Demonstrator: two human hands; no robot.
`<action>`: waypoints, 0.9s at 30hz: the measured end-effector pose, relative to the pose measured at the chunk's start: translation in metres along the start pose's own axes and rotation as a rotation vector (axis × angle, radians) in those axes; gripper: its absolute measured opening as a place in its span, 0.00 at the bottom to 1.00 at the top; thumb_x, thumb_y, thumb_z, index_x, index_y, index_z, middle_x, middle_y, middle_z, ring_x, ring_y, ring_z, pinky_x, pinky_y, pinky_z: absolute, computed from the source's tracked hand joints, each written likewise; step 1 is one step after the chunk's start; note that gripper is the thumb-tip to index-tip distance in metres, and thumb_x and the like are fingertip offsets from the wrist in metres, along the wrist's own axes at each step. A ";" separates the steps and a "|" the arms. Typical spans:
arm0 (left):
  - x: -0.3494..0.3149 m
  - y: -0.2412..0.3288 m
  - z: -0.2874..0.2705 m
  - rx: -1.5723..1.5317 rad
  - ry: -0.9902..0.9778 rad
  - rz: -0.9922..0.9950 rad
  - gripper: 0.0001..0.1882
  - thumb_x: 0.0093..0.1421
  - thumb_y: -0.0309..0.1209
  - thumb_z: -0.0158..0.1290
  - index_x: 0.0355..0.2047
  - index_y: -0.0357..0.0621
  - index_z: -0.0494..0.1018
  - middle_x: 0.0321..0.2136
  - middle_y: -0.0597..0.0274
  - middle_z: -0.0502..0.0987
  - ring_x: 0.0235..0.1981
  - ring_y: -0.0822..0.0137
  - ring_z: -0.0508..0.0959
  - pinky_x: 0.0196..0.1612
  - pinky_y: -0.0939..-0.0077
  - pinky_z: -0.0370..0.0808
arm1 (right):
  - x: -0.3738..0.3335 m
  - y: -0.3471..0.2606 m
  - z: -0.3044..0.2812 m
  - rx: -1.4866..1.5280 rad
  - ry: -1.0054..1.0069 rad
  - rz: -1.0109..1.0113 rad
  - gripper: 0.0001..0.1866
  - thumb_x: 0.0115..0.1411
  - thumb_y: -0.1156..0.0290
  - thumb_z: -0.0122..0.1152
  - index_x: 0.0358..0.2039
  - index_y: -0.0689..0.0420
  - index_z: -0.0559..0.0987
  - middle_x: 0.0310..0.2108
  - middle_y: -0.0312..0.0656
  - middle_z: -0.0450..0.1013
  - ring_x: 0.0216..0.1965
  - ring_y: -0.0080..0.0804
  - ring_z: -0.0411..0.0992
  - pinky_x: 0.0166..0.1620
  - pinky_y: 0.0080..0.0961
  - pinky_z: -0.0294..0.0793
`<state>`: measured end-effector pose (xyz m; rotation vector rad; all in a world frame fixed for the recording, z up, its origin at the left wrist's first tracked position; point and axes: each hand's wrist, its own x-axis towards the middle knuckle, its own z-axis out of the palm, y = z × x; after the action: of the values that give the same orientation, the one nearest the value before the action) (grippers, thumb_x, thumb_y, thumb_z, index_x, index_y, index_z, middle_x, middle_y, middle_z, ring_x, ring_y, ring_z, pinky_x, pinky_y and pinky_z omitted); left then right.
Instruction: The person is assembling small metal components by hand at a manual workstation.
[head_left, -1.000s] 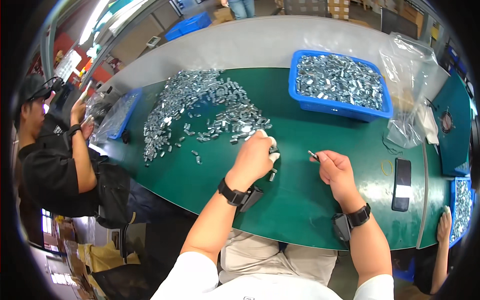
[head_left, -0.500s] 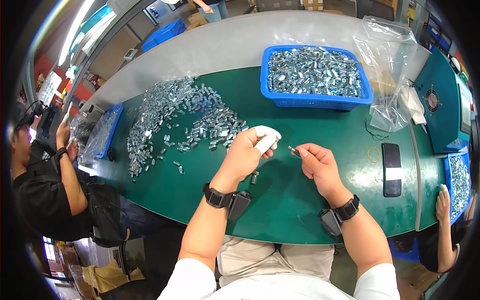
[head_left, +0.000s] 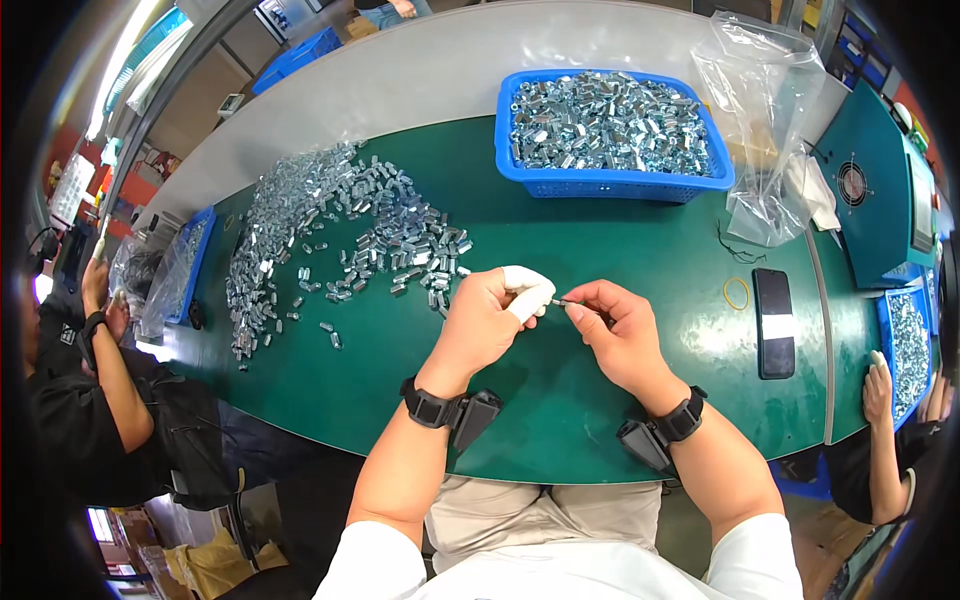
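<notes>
At frame centre, over the green table [head_left: 620,250], the left hand [head_left: 490,320], fingertips capped in white, and the right hand [head_left: 620,330] both pinch closed on one thin metal pin [head_left: 558,302] between them. Shiny loose metal parts [head_left: 340,240] sprawl upper left; a blue basket [head_left: 610,180] of them sits above, crinkled clear bags [head_left: 770,120] and a black phone [head_left: 773,322] to the right.

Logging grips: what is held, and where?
A small metal part, pinched end to end between the left hand fingertips and the right hand fingertips.

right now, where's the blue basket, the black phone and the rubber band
blue basket [head_left: 610,184]: head view, front wall
black phone [head_left: 774,322]: head view, middle of its face
rubber band [head_left: 737,292]: head view, on the yellow loop
</notes>
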<state>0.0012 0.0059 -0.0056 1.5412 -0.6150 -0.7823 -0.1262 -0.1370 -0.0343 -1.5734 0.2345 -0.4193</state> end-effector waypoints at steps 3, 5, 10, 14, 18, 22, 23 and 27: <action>0.000 -0.004 0.000 0.020 -0.008 0.087 0.06 0.60 0.22 0.55 0.37 0.38 0.79 0.31 0.64 0.78 0.30 0.76 0.76 0.34 0.82 0.74 | 0.000 -0.001 -0.002 0.058 0.001 0.074 0.10 0.66 0.69 0.55 0.33 0.63 0.79 0.16 0.26 0.64 0.18 0.11 0.58 0.20 0.16 0.56; 0.000 -0.006 0.000 0.060 -0.034 0.259 0.06 0.59 0.20 0.55 0.37 0.37 0.79 0.34 0.62 0.78 0.33 0.74 0.77 0.38 0.81 0.75 | 0.001 -0.004 -0.004 0.074 -0.015 0.103 0.11 0.66 0.68 0.54 0.33 0.63 0.79 0.15 0.26 0.63 0.17 0.11 0.57 0.20 0.16 0.55; 0.003 -0.001 0.005 0.152 -0.046 0.350 0.07 0.57 0.19 0.57 0.37 0.36 0.78 0.38 0.61 0.78 0.34 0.73 0.77 0.38 0.80 0.75 | 0.002 -0.004 -0.010 0.146 -0.027 0.151 0.13 0.67 0.67 0.53 0.31 0.63 0.79 0.14 0.25 0.62 0.15 0.10 0.55 0.18 0.15 0.53; 0.000 0.007 0.014 -0.155 0.119 0.240 0.06 0.58 0.21 0.57 0.36 0.39 0.79 0.34 0.63 0.79 0.31 0.73 0.77 0.35 0.80 0.74 | 0.005 -0.003 -0.006 0.151 -0.027 0.148 0.14 0.68 0.66 0.53 0.31 0.62 0.79 0.14 0.24 0.62 0.16 0.10 0.55 0.19 0.15 0.52; -0.005 0.006 -0.006 0.269 0.115 0.134 0.06 0.61 0.30 0.55 0.31 0.41 0.78 0.27 0.64 0.79 0.28 0.75 0.75 0.31 0.77 0.73 | 0.006 -0.003 0.000 0.025 -0.015 0.149 0.14 0.68 0.64 0.52 0.33 0.60 0.80 0.14 0.25 0.62 0.15 0.11 0.57 0.18 0.14 0.52; 0.002 -0.004 0.003 0.411 0.133 0.453 0.12 0.59 0.34 0.57 0.24 0.38 0.76 0.18 0.54 0.75 0.20 0.62 0.73 0.25 0.68 0.68 | 0.000 -0.004 -0.008 -0.024 0.017 0.144 0.14 0.67 0.65 0.51 0.31 0.61 0.80 0.15 0.23 0.61 0.16 0.09 0.54 0.19 0.14 0.49; 0.001 -0.003 0.005 0.357 0.111 0.432 0.11 0.58 0.32 0.57 0.24 0.37 0.76 0.18 0.54 0.74 0.20 0.62 0.73 0.24 0.68 0.68 | -0.002 -0.008 -0.012 0.009 -0.001 0.140 0.14 0.67 0.65 0.51 0.32 0.62 0.80 0.15 0.23 0.61 0.16 0.09 0.54 0.18 0.14 0.48; -0.007 0.004 -0.001 0.344 0.099 0.434 0.09 0.56 0.29 0.58 0.24 0.36 0.75 0.17 0.54 0.74 0.18 0.63 0.73 0.24 0.68 0.67 | 0.001 0.009 -0.013 0.067 -0.011 0.080 0.15 0.68 0.64 0.51 0.36 0.65 0.78 0.16 0.24 0.62 0.14 0.09 0.52 0.17 0.13 0.45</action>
<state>-0.0017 0.0114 -0.0004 1.6613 -1.0061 -0.2769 -0.1296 -0.1495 -0.0431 -1.4953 0.2716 -0.3522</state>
